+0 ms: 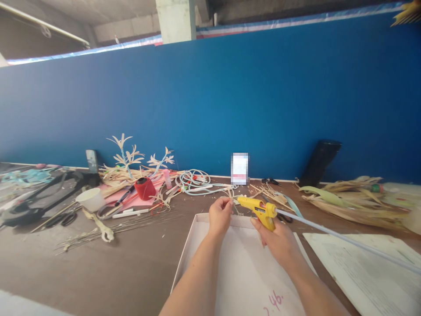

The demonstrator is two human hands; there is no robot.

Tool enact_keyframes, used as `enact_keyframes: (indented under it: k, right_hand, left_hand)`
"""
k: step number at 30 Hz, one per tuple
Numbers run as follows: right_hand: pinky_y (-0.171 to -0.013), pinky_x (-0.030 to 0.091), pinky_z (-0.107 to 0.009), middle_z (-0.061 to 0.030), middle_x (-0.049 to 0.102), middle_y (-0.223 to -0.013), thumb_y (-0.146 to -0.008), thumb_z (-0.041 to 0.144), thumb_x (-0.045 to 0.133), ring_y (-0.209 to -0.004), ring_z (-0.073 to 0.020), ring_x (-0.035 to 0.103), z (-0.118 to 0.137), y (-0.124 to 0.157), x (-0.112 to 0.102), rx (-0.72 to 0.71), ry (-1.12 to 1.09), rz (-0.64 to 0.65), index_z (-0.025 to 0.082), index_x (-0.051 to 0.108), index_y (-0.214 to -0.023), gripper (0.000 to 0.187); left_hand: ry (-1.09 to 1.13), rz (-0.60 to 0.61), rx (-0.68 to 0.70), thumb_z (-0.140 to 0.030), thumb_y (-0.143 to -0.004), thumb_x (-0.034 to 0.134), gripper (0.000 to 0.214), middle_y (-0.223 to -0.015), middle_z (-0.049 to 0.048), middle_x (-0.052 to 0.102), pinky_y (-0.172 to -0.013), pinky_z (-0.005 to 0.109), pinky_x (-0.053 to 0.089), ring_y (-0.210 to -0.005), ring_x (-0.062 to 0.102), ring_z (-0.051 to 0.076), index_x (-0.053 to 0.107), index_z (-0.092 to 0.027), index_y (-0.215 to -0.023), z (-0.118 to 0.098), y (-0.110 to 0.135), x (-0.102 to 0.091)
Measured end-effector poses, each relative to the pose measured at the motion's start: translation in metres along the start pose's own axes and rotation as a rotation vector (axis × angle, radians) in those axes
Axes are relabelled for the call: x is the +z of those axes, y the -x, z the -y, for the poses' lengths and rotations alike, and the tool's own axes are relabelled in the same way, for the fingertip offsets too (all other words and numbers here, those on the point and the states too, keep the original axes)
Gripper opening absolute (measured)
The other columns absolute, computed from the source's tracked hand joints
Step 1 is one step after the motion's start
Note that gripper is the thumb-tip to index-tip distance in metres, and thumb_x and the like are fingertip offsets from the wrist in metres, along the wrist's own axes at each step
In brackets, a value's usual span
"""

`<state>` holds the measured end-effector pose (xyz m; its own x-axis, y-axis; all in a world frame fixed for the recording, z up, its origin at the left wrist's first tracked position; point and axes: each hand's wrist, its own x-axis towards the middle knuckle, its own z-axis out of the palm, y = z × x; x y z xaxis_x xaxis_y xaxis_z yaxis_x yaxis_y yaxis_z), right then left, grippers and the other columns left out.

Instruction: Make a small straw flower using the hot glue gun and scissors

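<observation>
My right hand is wrapped round the grip of a yellow glue gun, its nozzle pointing left. A long pale glue stick runs out of the gun's back end toward the right edge. Close to the nozzle, my left hand is closed in a pinch; whatever is between its fingertips is too small to make out. Beneath both hands lies a shallow white box lid with pink handwriting inside it.
Left of the lid are a red thread spool, a white cup, thin wires and scissors. Coiled pale-blue cable lies behind. Corn husks and a printed sheet are on the right. A blue partition stands behind.
</observation>
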<state>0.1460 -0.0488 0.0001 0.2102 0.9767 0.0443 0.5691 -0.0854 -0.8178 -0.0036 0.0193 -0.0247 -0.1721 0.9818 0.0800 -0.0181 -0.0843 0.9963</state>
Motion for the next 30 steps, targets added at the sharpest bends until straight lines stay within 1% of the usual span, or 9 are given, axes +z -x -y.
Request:
enact_keyframes:
  k: [3, 7, 12, 15, 19, 23, 26, 28, 30]
  right_hand:
    - [-0.054, 0.040, -0.026, 0.0029, 0.057, -0.048, -0.075, 0.057, 0.050, -0.052, -0.0180, 0.058, 0.002, 0.001, -0.001, 0.014, 0.016, -0.011, 0.021, 0.062, -0.085, 0.039]
    - [-0.054, 0.040, -0.026, 0.0027, 0.057, -0.047, -0.075, 0.056, 0.050, -0.052, -0.0181, 0.058, 0.007, 0.003, -0.003, 0.028, 0.025, -0.009, 0.022, 0.061, -0.081, 0.037]
    - [-0.050, 0.040, -0.026, 0.0030, 0.055, -0.045, -0.074, 0.057, 0.051, -0.048, -0.0180, 0.056, 0.012, 0.004, -0.005, 0.068, -0.013, -0.011, 0.021, 0.061, -0.079, 0.037]
    - [-0.050, 0.039, -0.026, 0.0036, 0.052, -0.043, -0.073, 0.057, 0.052, -0.048, -0.0179, 0.055, 0.012, 0.004, -0.006, 0.059, -0.042, -0.039, 0.021, 0.061, -0.078, 0.038]
    - [-0.052, 0.042, -0.026, 0.0041, 0.050, -0.042, -0.072, 0.053, 0.057, -0.051, -0.0177, 0.056, 0.007, 0.001, -0.006, 0.026, -0.152, -0.074, 0.019, 0.063, -0.081, 0.036]
    - [-0.056, 0.048, -0.029, 0.0023, 0.057, -0.055, -0.067, 0.049, 0.065, -0.049, -0.0146, 0.053, 0.002, -0.003, -0.006, 0.048, -0.381, -0.154, 0.016, 0.064, -0.092, 0.041]
    - [-0.049, 0.049, -0.027, 0.0022, 0.056, -0.058, -0.064, 0.046, 0.070, -0.047, -0.0122, 0.051, -0.004, -0.006, -0.016, 0.082, -0.544, -0.188, 0.015, 0.063, -0.093, 0.043]
    - [-0.042, 0.045, -0.021, 0.0013, 0.056, -0.061, -0.062, 0.042, 0.073, -0.051, -0.0119, 0.052, -0.010, -0.006, -0.029, 0.107, -0.597, -0.220, 0.016, 0.063, -0.092, 0.041]
    - [-0.038, 0.042, -0.016, -0.0004, 0.058, -0.068, -0.059, 0.035, 0.077, -0.055, -0.0111, 0.054, -0.019, -0.005, -0.047, 0.164, -0.633, -0.266, 0.017, 0.063, -0.090, 0.038]
  left_hand:
    - [-0.003, 0.007, 0.001, -0.036, -0.073, 0.057, 0.024, -0.056, -0.0012, 0.055, -0.040, 0.019, 0.036, -0.045, 0.046, 0.009, 0.064, -0.015, -0.081, 0.000, 0.000, 0.000]
    - [-0.012, 0.004, 0.012, -0.036, -0.073, 0.057, 0.024, -0.058, -0.0005, 0.057, -0.043, 0.019, 0.037, -0.048, 0.048, 0.009, 0.064, -0.015, -0.081, 0.000, 0.000, -0.001]
    - [-0.027, -0.002, 0.010, -0.036, -0.073, 0.056, 0.024, -0.056, -0.0011, 0.055, -0.043, 0.019, 0.036, -0.045, 0.046, 0.009, 0.064, -0.015, -0.081, -0.001, 0.000, -0.001]
    - [-0.032, -0.006, 0.015, -0.036, -0.073, 0.056, 0.023, -0.057, -0.0004, 0.056, -0.043, 0.019, 0.036, -0.047, 0.048, 0.009, 0.064, -0.015, -0.080, 0.000, 0.000, 0.000]
    - [-0.031, 0.000, -0.005, -0.036, -0.073, 0.056, 0.024, -0.055, -0.0010, 0.055, -0.041, 0.018, 0.035, -0.045, 0.046, 0.009, 0.064, -0.015, -0.082, 0.002, -0.001, 0.000]
    - [-0.037, 0.003, 0.022, -0.035, -0.074, 0.056, 0.023, -0.055, -0.0008, 0.055, -0.042, 0.018, 0.036, -0.047, 0.047, 0.009, 0.064, -0.016, -0.081, 0.005, -0.003, -0.001]
    - [-0.036, 0.008, 0.016, -0.035, -0.074, 0.055, 0.023, -0.055, -0.0008, 0.055, -0.041, 0.018, 0.036, -0.046, 0.047, 0.009, 0.064, -0.015, -0.082, 0.005, -0.003, -0.001]
    - [-0.034, 0.013, 0.009, -0.035, -0.074, 0.055, 0.023, -0.057, -0.0004, 0.056, -0.041, 0.018, 0.037, -0.048, 0.048, 0.010, 0.064, -0.016, -0.083, 0.004, -0.002, -0.001]
    - [-0.034, 0.012, 0.007, -0.034, -0.073, 0.056, 0.022, -0.059, 0.0001, 0.056, -0.042, 0.018, 0.038, -0.051, 0.051, 0.010, 0.064, -0.016, -0.083, 0.002, -0.001, -0.001]
